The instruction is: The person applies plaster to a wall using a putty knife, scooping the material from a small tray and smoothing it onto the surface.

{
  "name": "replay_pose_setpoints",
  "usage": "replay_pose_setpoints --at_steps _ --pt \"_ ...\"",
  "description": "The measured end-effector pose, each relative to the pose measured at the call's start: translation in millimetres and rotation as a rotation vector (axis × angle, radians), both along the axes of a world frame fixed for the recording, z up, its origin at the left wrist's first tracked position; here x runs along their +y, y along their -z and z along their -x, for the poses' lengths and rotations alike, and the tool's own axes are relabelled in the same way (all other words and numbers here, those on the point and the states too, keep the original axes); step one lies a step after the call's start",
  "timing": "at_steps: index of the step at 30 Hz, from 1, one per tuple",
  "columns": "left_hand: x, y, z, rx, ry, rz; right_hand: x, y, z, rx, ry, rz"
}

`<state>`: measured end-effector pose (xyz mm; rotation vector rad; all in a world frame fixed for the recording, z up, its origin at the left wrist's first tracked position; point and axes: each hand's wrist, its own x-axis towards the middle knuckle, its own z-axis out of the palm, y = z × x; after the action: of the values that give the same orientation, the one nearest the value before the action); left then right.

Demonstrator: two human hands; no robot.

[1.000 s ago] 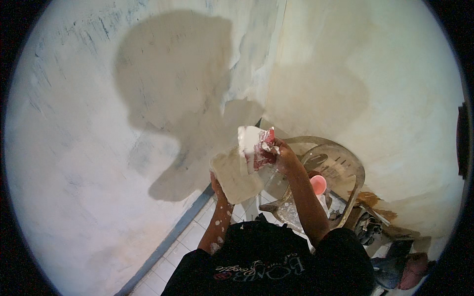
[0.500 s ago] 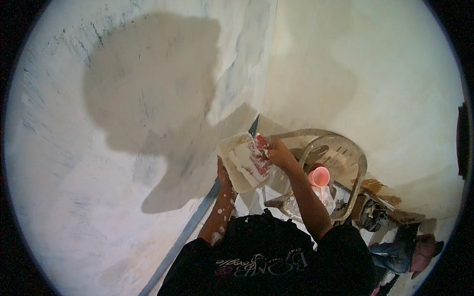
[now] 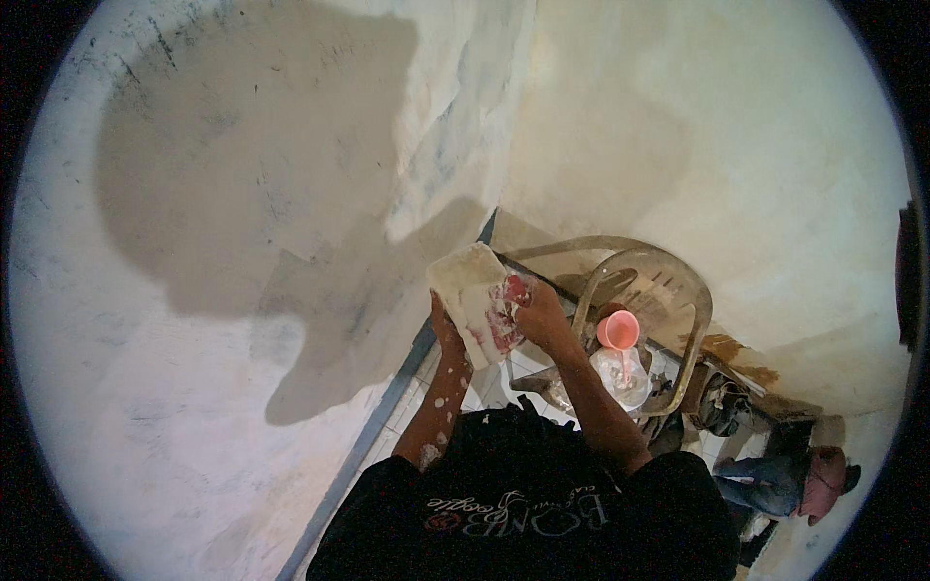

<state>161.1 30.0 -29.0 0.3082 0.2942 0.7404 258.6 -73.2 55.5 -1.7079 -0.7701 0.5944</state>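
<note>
My left hand (image 3: 446, 324) grips a beige, plaster-coated board (image 3: 463, 271) by its left side; its fingertips are partly hidden behind it. My right hand (image 3: 542, 320) is closed on a red scraper (image 3: 506, 310), heavily smeared with white paste, held against the right part of the board's face. Both hands are in front of my body, over the floor by the wall corner. White splashes dot my left forearm. Just right of my right forearm, a pink dipper (image 3: 618, 329) lies on a white bag or container (image 3: 630, 385) on a worn plastic chair (image 3: 695, 320).
Two pale, patchily coated walls (image 3: 194, 378) (image 3: 756, 145) meet behind the chair, with a grey skirting strip (image 3: 397, 387) along the left one and white tiles (image 3: 407, 412) below. Dark clutter (image 3: 727, 407) lies right of the chair; another person (image 3: 819, 479) is at the lower right.
My right hand has lowered the scraper from above the board onto its face. My left hand has shifted slightly right and up with the board. More of the person at lower right shows.
</note>
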Motion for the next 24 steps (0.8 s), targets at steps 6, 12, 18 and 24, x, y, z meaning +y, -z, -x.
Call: replay_pose_setpoints --at_steps 6,12,18,24 --pt "36.0 22.1 -19.0 0.043 -0.018 0.033 0.1 70.3 -29.5 -0.093 -0.077 0.353" --pt "45.6 20.5 -14.5 -0.093 0.031 0.088 0.2 4.6 -19.1 0.591 -0.138 0.033" --pt "35.8 22.7 5.0 -0.205 0.124 -0.012 35.3 11.5 -72.7 0.615 -0.060 -0.297" --pt "25.5 22.2 18.8 -0.152 0.066 0.007 146.5 32.9 -141.7 0.374 0.207 -0.741"
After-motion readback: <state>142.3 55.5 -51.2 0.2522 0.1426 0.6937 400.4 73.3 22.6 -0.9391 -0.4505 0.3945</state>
